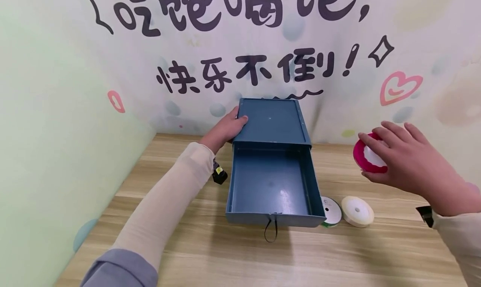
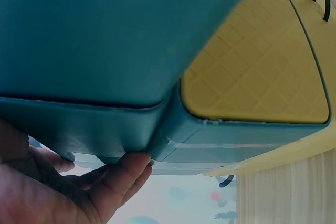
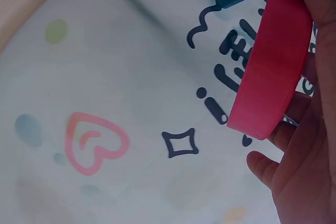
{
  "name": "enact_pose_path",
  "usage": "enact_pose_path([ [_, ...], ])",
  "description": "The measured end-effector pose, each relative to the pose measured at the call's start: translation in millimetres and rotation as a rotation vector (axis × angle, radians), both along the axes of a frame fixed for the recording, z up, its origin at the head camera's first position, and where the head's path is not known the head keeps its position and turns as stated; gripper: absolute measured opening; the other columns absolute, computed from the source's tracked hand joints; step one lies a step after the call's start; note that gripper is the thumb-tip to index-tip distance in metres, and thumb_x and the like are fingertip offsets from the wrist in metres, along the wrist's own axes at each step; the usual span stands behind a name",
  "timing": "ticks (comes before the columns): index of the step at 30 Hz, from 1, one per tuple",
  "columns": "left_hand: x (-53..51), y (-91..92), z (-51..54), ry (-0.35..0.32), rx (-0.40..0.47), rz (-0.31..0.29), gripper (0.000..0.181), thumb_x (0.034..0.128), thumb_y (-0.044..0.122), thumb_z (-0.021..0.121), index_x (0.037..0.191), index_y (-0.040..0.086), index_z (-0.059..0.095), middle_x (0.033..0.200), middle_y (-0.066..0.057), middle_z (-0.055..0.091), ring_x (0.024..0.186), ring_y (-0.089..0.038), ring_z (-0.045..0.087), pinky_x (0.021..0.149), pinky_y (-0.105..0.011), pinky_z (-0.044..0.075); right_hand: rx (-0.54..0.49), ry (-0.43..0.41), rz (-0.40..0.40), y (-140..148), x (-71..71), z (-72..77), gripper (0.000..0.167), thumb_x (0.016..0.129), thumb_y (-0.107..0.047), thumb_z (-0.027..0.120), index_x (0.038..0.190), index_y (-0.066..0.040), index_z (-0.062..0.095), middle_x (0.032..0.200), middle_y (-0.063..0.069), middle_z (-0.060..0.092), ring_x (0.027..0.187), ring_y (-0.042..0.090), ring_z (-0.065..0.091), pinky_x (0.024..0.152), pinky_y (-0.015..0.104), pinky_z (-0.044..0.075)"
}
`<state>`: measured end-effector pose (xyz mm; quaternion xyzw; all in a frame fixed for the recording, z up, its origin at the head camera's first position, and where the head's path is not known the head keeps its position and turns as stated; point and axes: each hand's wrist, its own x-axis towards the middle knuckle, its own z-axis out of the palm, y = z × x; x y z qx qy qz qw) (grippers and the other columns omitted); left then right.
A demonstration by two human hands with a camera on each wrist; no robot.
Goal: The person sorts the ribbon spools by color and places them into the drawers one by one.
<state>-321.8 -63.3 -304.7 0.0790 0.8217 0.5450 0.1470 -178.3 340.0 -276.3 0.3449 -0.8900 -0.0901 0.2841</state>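
The drawer is already open; your left grip clasps the box, your right grip holds the red ribbon above the bench. It, the white roll and cream roll aren't inside yet.

I am indoors, at a wood-grain tabletop set in a corner between a pale green wall and a white printed backdrop. The backdrop carries 2 lines of dark Chinese lettering and a pink heart. Whether it is a home or a shop, I cannot tell.
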Motion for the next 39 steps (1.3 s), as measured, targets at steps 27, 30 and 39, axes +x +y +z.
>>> enact_pose_path([
  [27,0.1,-0.2,-0.8,-0.016,-0.016,0.015,0.061,0.1077,0.038,0.039,0.161,0.034,0.008,0.161,-0.011,0.024,0.135,-0.034,0.041,0.101,-0.052,0.043,0.150,0.029,0.087,-59,-2.2,50.8,0.102,0.042,-0.034,0.098,0.132,-0.004,0.059,0.127,0.027,0.051,0.127,0.047,0.037,0.100,0.065,0.032],
  [30,0.3,0.2,-0.6,-0.010,-0.019,0.017,0.061,0.1078,0.037,0.039,0.161,0.033,0.008,0.161,-0.011,0.024,0.136,-0.034,0.041,0.101,-0.052,0.043,0.162,0.033,0.107,-66,-1.7,53.5,0.101,0.043,-0.032,0.098,0.132,-0.005,0.059,0.129,0.028,0.050,0.128,0.047,0.037,0.101,0.065,0.031],
  [39,1.7,0.9,0.3,-0.017,-0.009,0.018,0.062,0.1078,0.036,0.039,0.161,0.033,0.007,0.161,-0.011,0.024,0.133,-0.034,0.045,0.100,-0.052,0.045,0.204,0.047,0.173,-89,0.2,58.1,0.099,0.048,-0.034,0.096,0.136,-0.007,0.058,0.131,0.028,0.052,0.129,0.046,0.039,0.101,0.066,0.033],
])
